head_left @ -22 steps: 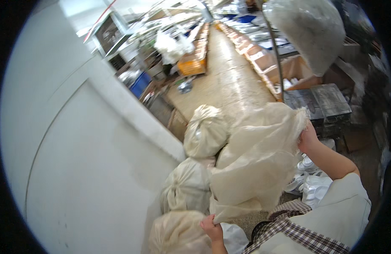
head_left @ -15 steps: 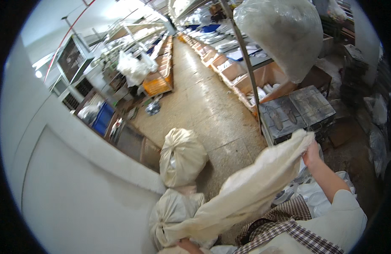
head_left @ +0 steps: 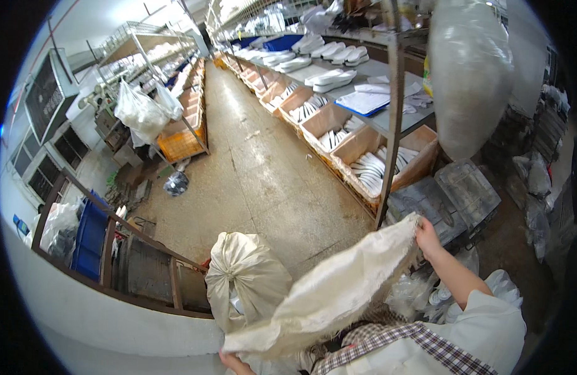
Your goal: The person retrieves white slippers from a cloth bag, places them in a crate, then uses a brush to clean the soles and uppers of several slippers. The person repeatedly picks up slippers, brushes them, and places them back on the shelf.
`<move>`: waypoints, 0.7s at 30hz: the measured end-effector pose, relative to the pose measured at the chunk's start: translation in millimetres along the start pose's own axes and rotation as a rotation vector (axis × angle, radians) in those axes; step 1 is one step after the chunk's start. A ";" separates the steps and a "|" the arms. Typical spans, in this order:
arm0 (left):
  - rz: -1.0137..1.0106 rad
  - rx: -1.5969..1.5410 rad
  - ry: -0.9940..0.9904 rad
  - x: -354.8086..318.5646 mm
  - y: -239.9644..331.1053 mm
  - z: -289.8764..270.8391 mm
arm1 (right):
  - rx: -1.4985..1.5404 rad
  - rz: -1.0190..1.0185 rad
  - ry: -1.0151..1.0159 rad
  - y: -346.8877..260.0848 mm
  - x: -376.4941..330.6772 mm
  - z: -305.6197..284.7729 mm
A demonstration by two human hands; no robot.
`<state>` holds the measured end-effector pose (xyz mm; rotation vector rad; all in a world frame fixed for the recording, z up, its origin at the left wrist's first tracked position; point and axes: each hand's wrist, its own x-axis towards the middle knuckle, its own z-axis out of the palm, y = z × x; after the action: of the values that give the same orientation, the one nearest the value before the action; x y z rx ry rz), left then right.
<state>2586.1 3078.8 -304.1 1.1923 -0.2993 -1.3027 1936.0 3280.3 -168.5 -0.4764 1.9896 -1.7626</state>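
A cream cloth sack (head_left: 338,279) is stretched between my two hands, its frayed edge running along the upper right. My right hand (head_left: 428,239) grips its far right corner. Low in the view, my left hand (head_left: 233,361) is closed on the near left end. Just beyond the cloth stands a full, tied cream sack (head_left: 248,269), its gathered neck facing me and something white showing at a gap. Clear plastic bags with white pieces (head_left: 448,297) lie below my right forearm.
Orange bins (head_left: 379,162) of white sole-shaped pieces line the aisle's right side under a shelf (head_left: 376,81). A metal post (head_left: 393,119), grey metal boxes (head_left: 454,197) and a hanging plastic bag (head_left: 470,75) stand right. A low wall (head_left: 113,325) with a frame runs left.
My view has shifted, showing more of the aisle and bins. The sack has been pulled flatter between my hands, and my left hand has moved left.
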 end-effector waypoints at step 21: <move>-0.152 0.179 0.075 456.0 -50.1 532.5 | -0.609 -0.139 -0.671 -56.2 518.3 492.4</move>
<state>2302.9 2435.5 -311.9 1.4349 -0.2787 -1.3805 1759.2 2586.4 -208.0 -1.2343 1.9548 -0.8322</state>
